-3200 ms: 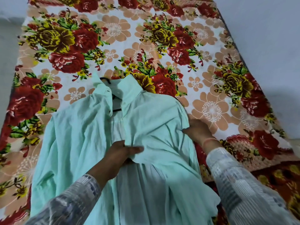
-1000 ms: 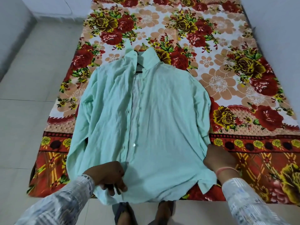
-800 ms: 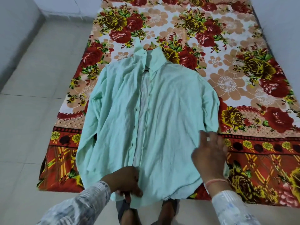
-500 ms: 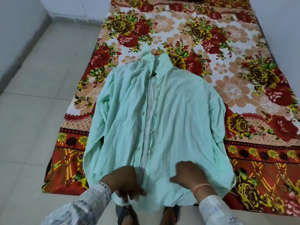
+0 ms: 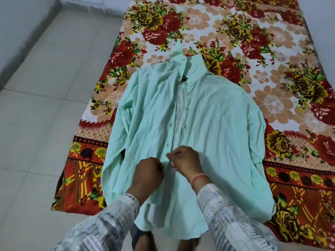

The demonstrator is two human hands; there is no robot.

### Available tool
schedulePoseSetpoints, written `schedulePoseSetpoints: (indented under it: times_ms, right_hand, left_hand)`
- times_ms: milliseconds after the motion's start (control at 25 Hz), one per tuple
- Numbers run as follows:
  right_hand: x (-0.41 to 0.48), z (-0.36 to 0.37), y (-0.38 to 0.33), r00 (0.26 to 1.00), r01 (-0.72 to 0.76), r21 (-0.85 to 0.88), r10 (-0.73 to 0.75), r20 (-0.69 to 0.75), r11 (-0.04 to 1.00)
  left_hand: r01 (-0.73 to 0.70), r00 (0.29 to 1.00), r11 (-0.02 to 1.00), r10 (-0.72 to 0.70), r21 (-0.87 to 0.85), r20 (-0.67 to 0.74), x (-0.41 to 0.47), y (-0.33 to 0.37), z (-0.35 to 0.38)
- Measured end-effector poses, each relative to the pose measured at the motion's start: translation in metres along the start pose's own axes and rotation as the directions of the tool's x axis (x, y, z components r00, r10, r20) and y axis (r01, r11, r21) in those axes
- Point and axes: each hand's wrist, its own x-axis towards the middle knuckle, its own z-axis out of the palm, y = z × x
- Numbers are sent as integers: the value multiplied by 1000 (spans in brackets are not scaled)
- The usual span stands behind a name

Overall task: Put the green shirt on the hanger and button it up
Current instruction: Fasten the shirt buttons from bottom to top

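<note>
The pale green shirt lies flat, front up, on a floral bed cover, collar pointing away from me. A dark hanger shows only as a small piece at the neck opening; the rest is hidden inside the shirt. The front plackets lie side by side with a narrow gap between them. My left hand pinches the left placket edge low on the shirt. My right hand pinches the right placket edge beside it, fingertips at the gap. The two hands nearly touch.
The floral bed cover spreads under and beyond the shirt to the far end and the right. Pale tiled floor lies to the left. A grey wall borders the right side. My feet in sandals stand below the hem.
My right hand has come from the shirt's right hem to the centre placket. My left hand has moved up from the hem to the placket. The view has shifted closer.
</note>
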Motion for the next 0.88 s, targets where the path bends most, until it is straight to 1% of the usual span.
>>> schedulePoseSetpoints:
  times_ms: [40, 80, 160, 200, 240, 280, 320, 360, 400, 440, 480, 520, 560, 600, 640, 680, 720, 760, 800, 840, 880]
  right_hand:
    - [2, 5, 1, 999, 27, -87, -28, -18, 996]
    - [2, 7, 1, 998, 40, -162, -48, -46, 986]
    - [2, 8, 5, 995, 47, -204, -64, -79, 978]
    - [0, 9, 7, 996, 40, -194, -54, -69, 980]
    - [-1, 9, 10, 998, 19, -160, -28, -52, 987]
    - [-1, 10, 17, 999, -1, -116, -4, -45, 993]
    - [-4, 8, 20, 999, -33, -69, 30, -44, 997]
    - [-7, 5, 21, 997, -72, -9, 72, -30, 997]
    - [-11, 1, 19, 993, -120, 70, 121, -6, 990]
    - [-16, -1, 19, 984, -175, 111, 169, 61, 978]
    - [-21, -1, 19, 967, -216, 90, 200, 156, 972]
    - [-28, 1, 21, 951, -224, 27, 213, 225, 974]
    - [-34, 4, 24, 935, -229, -22, 226, 273, 973]
    - [-38, 8, 27, 925, -225, -39, 226, 305, 974]
    - [-42, 12, 30, 920, -234, -7, 224, 321, 972]
    - [-44, 12, 32, 922, -261, 87, 222, 317, 961]
    - [-44, 13, 37, 923, -320, 253, 240, 301, 913]
    - [-44, 13, 43, 920, -382, 459, 286, 267, 802]
    - [-43, 14, 52, 906, -418, 629, 349, 239, 655]
    - [-44, 16, 58, 898, -410, 729, 383, 218, 547]
    - [-48, 20, 62, 909, -383, 752, 365, 202, 537]
  left_hand:
    - [-3, 997, 998, 7, -56, 70, -1, -2, -2]
    - [-9, 985, 992, 30, -122, 170, -4, -5, -4]
    - [67, 909, 948, 70, -312, 410, -15, -7, -7]
    - [73, 890, 927, 105, -367, 443, -21, -9, -7]
    - [24, 903, 928, 139, -373, 405, -24, -14, -7]
    - [-64, 924, 954, 167, -292, 343, -26, -19, -7]
    - [-162, 938, 978, 193, -129, 287, -27, -25, -9]
    - [-259, 933, 963, 230, 73, 278, -25, -32, -12]
    - [-344, 912, 904, 257, 255, 318, -24, -37, -16]
    - [-407, 889, 841, 276, 355, 367, -23, -43, -20]
    - [-456, 862, 811, 300, 367, 409, -22, -50, -25]
    - [-497, 843, 792, 345, 354, 411, -24, -58, -30]
    - [-547, 831, 763, 442, 345, 338, -26, -66, -33]
    - [-567, 823, 746, 529, 350, 205, -28, -75, -36]
    - [-542, 825, 780, 564, 313, 23, -29, -84, -38]
    - [-487, 834, 846, 524, 216, -170, -30, -89, -42]
    - [-402, 848, 909, 415, 109, -330, -29, -94, -47]
    - [-296, 856, 955, 282, 36, -433, -26, -97, -52]
    - [-174, 868, 985, 158, 10, -471, -22, -101, -56]
    - [-65, 886, 998, 65, 17, -458, -17, -106, -58]
    - [-2, 900, 999, 17, 35, -435, -12, -110, -61]
